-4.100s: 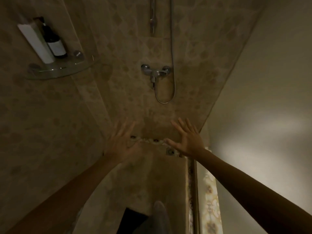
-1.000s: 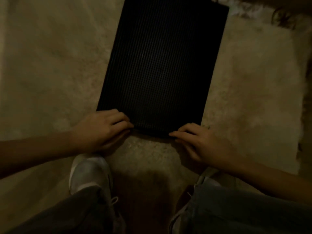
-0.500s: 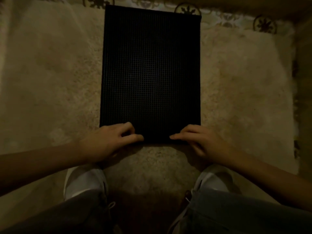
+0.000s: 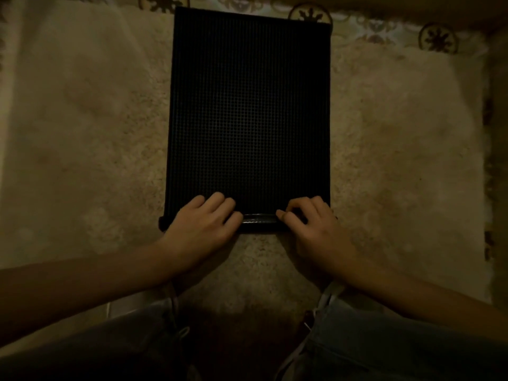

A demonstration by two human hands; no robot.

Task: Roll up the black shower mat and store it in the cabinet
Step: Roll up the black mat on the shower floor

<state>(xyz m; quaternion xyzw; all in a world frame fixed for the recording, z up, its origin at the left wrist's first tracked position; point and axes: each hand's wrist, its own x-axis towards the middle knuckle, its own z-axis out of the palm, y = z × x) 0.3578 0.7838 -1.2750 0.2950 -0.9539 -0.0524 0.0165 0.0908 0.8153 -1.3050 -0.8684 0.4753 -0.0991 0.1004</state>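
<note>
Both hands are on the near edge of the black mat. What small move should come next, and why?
Probably push the small roll forward with both hands. The left hand and right hand press on the near edge, which is only just curled over, while most of the black mat lies flat on the beige rug.

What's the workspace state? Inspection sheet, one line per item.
Surface: pale shaggy rug, patterned tile border along the far edge.
Job's things: black gridded rubber shower mat lies flat on the rug; its near edge is curled into a thin first roll. Cabinet not in view.
Clutter: nothing seen.
Grippers: left hand and right hand both press on the roll, fingers curled over it.
Cables: nothing seen.
Surroundings: person's trousered knees at the bottom; dim light.
</note>
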